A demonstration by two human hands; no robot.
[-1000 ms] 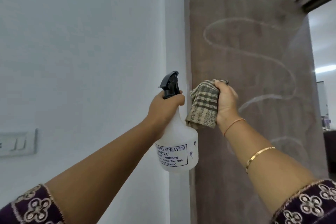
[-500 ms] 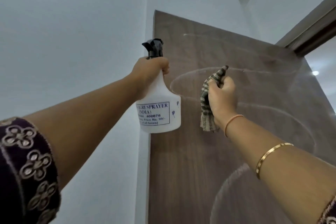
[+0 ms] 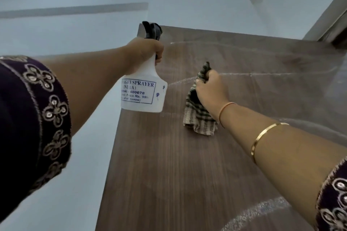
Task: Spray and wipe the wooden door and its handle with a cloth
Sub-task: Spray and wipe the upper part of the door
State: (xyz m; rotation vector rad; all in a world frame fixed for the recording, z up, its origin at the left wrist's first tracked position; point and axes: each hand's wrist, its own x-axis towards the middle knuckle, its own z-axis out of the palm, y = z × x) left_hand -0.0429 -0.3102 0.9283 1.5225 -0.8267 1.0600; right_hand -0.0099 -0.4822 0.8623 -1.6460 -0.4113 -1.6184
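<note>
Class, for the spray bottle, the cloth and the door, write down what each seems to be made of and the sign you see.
Spray bottle: likely plastic; matt, translucent white body. Cloth: woven fabric, probably cotton; checked weave, limp folds. Door: wood or wood-look laminate, smooth; straight brown grain lines.

The brown wooden door [image 3: 169, 174] shows fine straight grain under a dull satin finish, crossed by pale wet streaks [image 3: 262, 209] that look grainy and faintly shiny. The white spray bottle [image 3: 144, 73] is smooth, milky, matt plastic. Its black trigger head [image 3: 152, 31] is slightly glossier plastic. The green-and-beige checked cloth [image 3: 199, 120] is coarse, rumpled weave. The gold bangle [image 3: 262, 134] is polished metal. The dark purple sleeve [image 3: 28, 118] is soft fabric with raised embroidery and shiny sequins. The white wall [image 3: 65, 30] is smooth and matt.
</note>
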